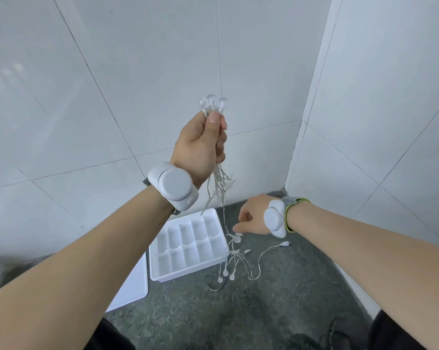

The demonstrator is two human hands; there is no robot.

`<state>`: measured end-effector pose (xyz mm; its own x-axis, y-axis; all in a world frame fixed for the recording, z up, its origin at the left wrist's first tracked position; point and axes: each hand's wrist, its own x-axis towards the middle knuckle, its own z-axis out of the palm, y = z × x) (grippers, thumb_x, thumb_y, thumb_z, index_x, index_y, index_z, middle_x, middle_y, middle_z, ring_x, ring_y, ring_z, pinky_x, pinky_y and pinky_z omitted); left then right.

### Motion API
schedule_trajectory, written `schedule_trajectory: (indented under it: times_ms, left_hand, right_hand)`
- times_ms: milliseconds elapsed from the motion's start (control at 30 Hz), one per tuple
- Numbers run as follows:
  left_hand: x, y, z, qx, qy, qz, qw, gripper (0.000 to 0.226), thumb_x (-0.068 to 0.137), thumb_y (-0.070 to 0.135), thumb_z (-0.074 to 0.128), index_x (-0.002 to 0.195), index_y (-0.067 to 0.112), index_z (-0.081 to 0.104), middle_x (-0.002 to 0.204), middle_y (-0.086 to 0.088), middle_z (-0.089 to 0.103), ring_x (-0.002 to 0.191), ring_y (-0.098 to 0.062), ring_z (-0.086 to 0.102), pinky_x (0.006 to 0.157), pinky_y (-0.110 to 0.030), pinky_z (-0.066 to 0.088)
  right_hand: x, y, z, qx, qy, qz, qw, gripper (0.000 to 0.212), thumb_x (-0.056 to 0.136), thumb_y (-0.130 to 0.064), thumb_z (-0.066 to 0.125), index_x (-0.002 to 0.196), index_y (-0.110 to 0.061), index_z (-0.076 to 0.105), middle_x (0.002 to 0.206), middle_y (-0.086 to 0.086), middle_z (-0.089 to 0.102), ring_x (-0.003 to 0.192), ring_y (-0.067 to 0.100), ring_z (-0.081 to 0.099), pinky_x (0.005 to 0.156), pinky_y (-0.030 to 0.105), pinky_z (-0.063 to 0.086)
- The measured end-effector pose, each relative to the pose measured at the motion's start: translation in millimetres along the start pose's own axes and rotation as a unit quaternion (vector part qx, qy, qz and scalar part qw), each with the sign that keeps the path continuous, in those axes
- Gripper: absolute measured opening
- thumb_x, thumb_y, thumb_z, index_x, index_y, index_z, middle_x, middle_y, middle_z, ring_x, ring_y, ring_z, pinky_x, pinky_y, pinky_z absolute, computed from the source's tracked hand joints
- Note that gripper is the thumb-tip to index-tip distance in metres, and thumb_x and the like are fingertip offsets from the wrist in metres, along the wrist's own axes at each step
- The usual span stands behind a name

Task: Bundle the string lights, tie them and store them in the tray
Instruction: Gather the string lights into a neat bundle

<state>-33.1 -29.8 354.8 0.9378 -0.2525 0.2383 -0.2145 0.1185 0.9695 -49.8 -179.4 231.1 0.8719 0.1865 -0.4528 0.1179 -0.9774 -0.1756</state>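
Bundling partly done: left hand [200, 145] fingers pinch gathered lights [213, 104]; right hand [251, 218] loosely curled, empty; tying, tray [188, 274] storage remain.

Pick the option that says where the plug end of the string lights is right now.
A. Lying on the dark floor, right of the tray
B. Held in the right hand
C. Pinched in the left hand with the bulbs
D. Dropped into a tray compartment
A: the plug lies on the dark floor to the right of the tray, below the right hand, which does not hold it.
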Motion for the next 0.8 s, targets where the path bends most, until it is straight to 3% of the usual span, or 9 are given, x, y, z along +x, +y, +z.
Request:
schedule_trajectory:
  times_ms: [133, 233, 300, 400, 467, 567, 800]
  left_hand:
    - [-1.6, 7.2, 2.8, -0.013, 0.01, 0.013, 1.0, 0.033, 0.107, 0.022, 0.034, 0.078, 0.014, 0.047, 0.057, 0.004, 0.033, 0.05, -0.014, 0.023, 0.05, -0.028, 0.025]
    - [-1.6, 10.0, 2.9, -0.014, 0.014, 0.019, 1.0, 0.033, 0.107, 0.023, 0.035, 0.078, 0.014, 0.047, 0.057, 0.003, 0.033, 0.051, -0.015, 0.023, 0.049, -0.027, 0.026]
    - [-0.7, 9.6, 0.5, -0.008, 0.016, 0.024, 1.0, 0.033, 0.107, 0.023, 0.035, 0.078, 0.014, 0.048, 0.058, 0.002, 0.033, 0.052, -0.015, 0.022, 0.05, -0.029, 0.024]
    - [1.6, 5.0, -7.6, 0.021, 0.023, 0.026, 0.999, 0.032, 0.107, 0.023, 0.035, 0.079, 0.014, 0.048, 0.059, 0.002, 0.033, 0.054, -0.016, 0.023, 0.052, -0.032, 0.023]
    - [3.6, -0.1, -14.6, 0.044, 0.031, 0.025, 0.998, 0.032, 0.107, 0.024, 0.035, 0.08, 0.014, 0.049, 0.058, 0.003, 0.035, 0.054, -0.016, 0.025, 0.053, -0.032, 0.024]
    - [7.2, -9.9, -25.9, 0.08, 0.04, 0.028, 0.996, 0.031, 0.106, 0.026, 0.038, 0.08, 0.016, 0.051, 0.058, 0.006, 0.039, 0.051, -0.014, 0.028, 0.051, -0.031, 0.027]
    - [13.0, -21.7, -45.8, 0.172, 0.052, 0.023, 0.983, 0.029, 0.104, 0.033, 0.04, 0.081, 0.023, 0.055, 0.057, 0.012, 0.048, 0.049, -0.01, 0.036, 0.052, -0.027, 0.033]
  right_hand:
    - [8.3, -9.9, 17.6, -0.014, -0.022, -0.007, 1.0, 0.075, 0.073, -0.078, 0.048, 0.105, -0.014, 0.072, 0.1, 0.006, 0.074, 0.093, 0.027, 0.071, 0.082, 0.033, 0.057]
    - [9.7, -11.7, 20.7, -0.022, -0.018, -0.019, 0.999, 0.053, 0.084, -0.056, 0.055, 0.101, -0.01, 0.074, 0.1, 0.01, 0.075, 0.079, 0.027, 0.069, 0.071, 0.025, 0.051]
    - [9.8, -10.3, 18.8, -0.024, -0.02, -0.021, 0.999, 0.043, 0.088, -0.043, 0.055, 0.099, -0.006, 0.074, 0.101, 0.012, 0.075, 0.086, 0.031, 0.072, 0.066, 0.026, 0.05]
    - [7.2, -9.0, 9.4, -0.021, -0.011, -0.026, 0.999, 0.036, 0.09, -0.039, 0.055, 0.106, -0.013, 0.073, 0.105, 0.006, 0.074, 0.094, 0.028, 0.07, 0.074, 0.026, 0.053]
    - [3.1, -8.9, -1.3, -0.007, 0.015, -0.031, 0.999, 0.035, 0.091, -0.038, 0.057, 0.115, -0.016, 0.069, 0.113, 0.001, 0.072, 0.102, 0.025, 0.068, 0.085, 0.027, 0.054]
    - [-4.7, -4.5, -18.4, 0.031, 0.072, -0.037, 0.996, 0.034, 0.089, -0.038, 0.064, 0.118, -0.022, 0.067, 0.111, -0.005, 0.071, 0.104, 0.019, 0.065, 0.081, 0.02, 0.046]
    - [-26.3, 11.1, -63.1, 0.118, 0.182, -0.052, 0.975, 0.023, 0.085, -0.048, 0.067, 0.097, -0.029, 0.073, 0.082, -0.015, 0.065, 0.076, 0.007, 0.061, 0.073, 0.021, 0.045]
